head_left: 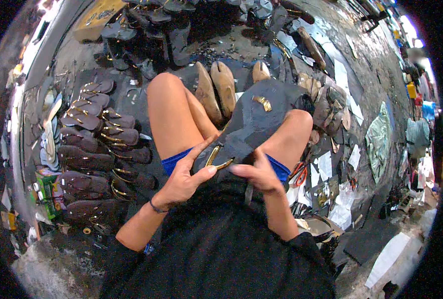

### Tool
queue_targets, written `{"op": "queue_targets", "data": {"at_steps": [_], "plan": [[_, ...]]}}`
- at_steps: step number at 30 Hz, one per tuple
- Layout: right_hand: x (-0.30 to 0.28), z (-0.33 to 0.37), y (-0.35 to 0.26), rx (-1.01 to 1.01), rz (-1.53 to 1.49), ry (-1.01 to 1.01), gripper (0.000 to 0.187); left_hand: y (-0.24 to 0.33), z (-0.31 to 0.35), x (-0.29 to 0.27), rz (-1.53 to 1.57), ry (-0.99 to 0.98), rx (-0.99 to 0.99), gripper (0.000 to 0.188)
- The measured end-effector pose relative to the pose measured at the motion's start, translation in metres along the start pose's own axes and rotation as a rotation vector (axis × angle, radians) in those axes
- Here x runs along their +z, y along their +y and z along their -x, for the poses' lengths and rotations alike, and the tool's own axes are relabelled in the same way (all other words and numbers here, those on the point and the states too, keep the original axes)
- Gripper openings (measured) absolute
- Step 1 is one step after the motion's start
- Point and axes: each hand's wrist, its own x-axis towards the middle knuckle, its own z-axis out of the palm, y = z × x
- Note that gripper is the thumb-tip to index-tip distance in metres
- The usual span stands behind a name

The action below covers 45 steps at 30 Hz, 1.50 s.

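Note:
A gold V-shaped sandal strap [225, 165] lies over the near end of a dark, worn pad [251, 117] across my lap. My left hand [183, 172] is closed on it, thumb against the strap's near bend and index finger stretched along the pad's left edge. My right hand [261, 175] is at the strap's other end, its thumb tip touching there and slightly blurred; its other fingers are mostly hidden. Farther up the pad sits a small bundle of gold pieces [263, 103].
Rows of dark sandals with gold straps [84, 157] line the floor at left. Wooden shoe lasts [223, 87] stand beyond my knees. Orange-handled scissors [299, 174] and paper scraps [325, 164] lie at right, with a pale green cloth [379, 142] farther off. More dark footwear [176, 42] is piled ahead.

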Motion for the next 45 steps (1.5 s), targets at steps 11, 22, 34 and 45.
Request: {"op": "queue_targets", "data": {"at_steps": [11,22,34,45], "plan": [[0.014,-0.024,0.096,-0.153,0.31,0.216,0.076,-0.069,0.009,-0.003,0.491,0.319,-0.23,0.05],[0.006,-0.012,0.057,-0.122,0.44,0.132,0.096,-0.003,0.005,-0.005,-0.54,0.312,0.18,0.037],[0.006,-0.008,0.063,-0.071,0.409,0.121,0.099,-0.033,-0.009,-0.025,-0.195,0.558,0.129,0.021],[0.035,0.012,0.011,-0.464,0.831,0.244,0.091,-0.016,-0.044,0.008,0.497,0.253,0.204,0.067]]}}
